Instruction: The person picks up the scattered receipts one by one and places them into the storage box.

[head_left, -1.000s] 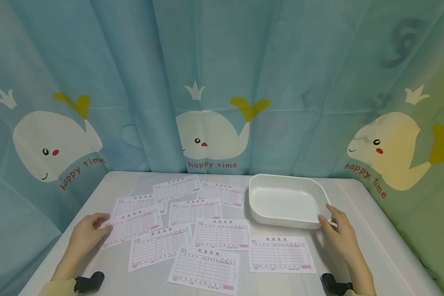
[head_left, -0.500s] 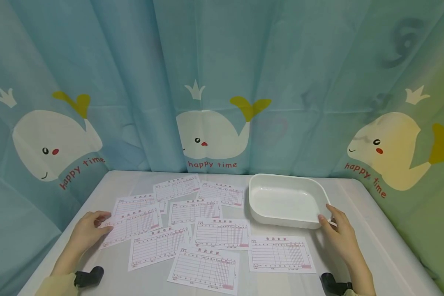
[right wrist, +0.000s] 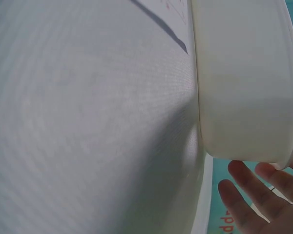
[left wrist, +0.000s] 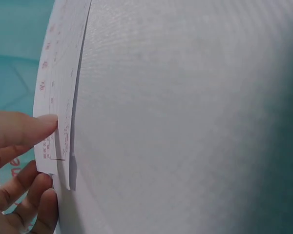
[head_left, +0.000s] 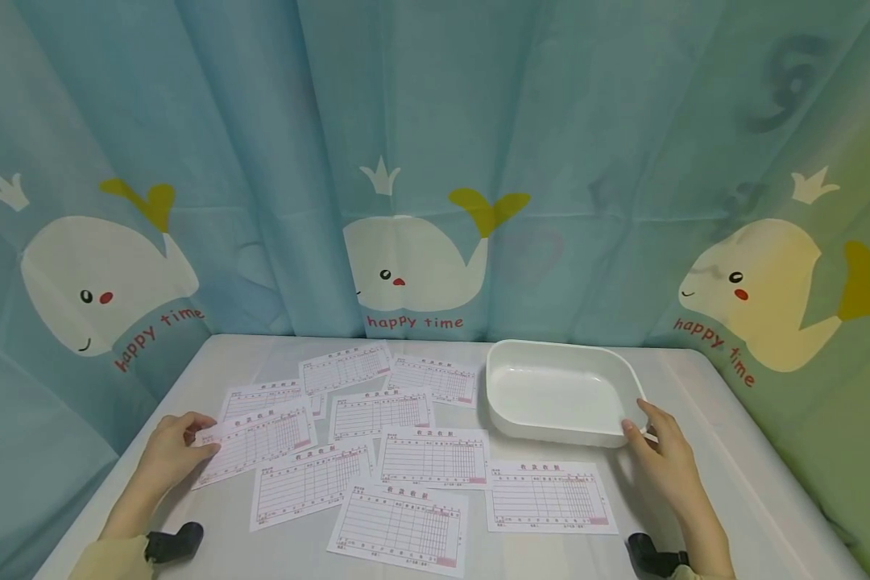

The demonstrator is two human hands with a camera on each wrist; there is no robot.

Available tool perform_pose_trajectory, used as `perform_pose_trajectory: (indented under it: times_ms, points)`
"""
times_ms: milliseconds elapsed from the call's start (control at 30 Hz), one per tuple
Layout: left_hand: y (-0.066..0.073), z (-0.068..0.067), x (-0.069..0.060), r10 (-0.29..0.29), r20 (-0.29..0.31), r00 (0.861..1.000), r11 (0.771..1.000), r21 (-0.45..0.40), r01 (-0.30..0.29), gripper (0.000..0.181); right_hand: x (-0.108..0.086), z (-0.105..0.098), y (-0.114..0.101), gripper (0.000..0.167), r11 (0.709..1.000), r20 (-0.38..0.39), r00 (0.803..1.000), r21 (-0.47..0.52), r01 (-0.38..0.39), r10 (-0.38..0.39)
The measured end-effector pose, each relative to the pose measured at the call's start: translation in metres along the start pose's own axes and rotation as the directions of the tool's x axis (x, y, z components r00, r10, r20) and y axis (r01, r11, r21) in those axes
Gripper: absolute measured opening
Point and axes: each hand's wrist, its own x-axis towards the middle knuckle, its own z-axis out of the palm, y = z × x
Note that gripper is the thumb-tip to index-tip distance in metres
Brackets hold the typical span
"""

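Nearby, other slips, one partly behind the left hand's slip.

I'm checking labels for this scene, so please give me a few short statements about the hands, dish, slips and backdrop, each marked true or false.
1. The left hand pinches a printed slip. True.
2. The dish lies upside down. False: the white dish has its open side up.
3. The right hand touches the white dish. True.
4. The backdrop is plain. False: the curtain is printed with whales.
5. Another slip lies on the person's side of the white dish. True.
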Motion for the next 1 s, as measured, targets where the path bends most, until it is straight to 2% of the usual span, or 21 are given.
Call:
perform_pose_trajectory:
  times_ms: [233, 500, 600, 733, 867, 1000]
  points:
    - [0.001, 0.000, -0.001, -0.024, -0.007, 1.000, 1.000, -0.011, 0.024, 0.035, 0.000, 0.001, 0.001, 0.056, 1.000, -0.009, 1.000, -0.007, 0.003, -0.003]
    - [-0.003, 0.003, -0.004, -0.010, -0.120, 0.993, 1.000, -0.021, 0.008, 0.019, 0.000, 0.001, 0.000, 0.056, 1.000, -0.015, 1.000, 0.007, 0.005, -0.005]
    - [-0.002, 0.002, -0.006, -0.013, -0.146, 0.989, 1.000, -0.030, 0.008, 0.019, 0.000, 0.001, 0.000, 0.056, 1.000, -0.016, 1.000, 0.001, 0.001, -0.001]
    - [0.001, -0.002, -0.011, -0.011, -0.151, 0.988, 0.998, -0.055, 0.002, 0.020, 0.000, 0.002, -0.001, 0.057, 1.000, -0.013, 1.000, -0.003, -0.004, 0.004]
    - [0.003, -0.005, -0.018, 0.029, -0.164, 0.986, 0.996, -0.080, -0.043, 0.017, 0.001, 0.002, -0.001, 0.057, 1.000, -0.014, 1.000, -0.003, -0.002, 0.002]
    - [0.004, -0.008, -0.023, 0.082, -0.209, 0.974, 0.990, -0.097, -0.104, 0.014, 0.001, 0.002, 0.000, 0.057, 1.000, -0.017, 1.000, -0.006, -0.002, 0.002]
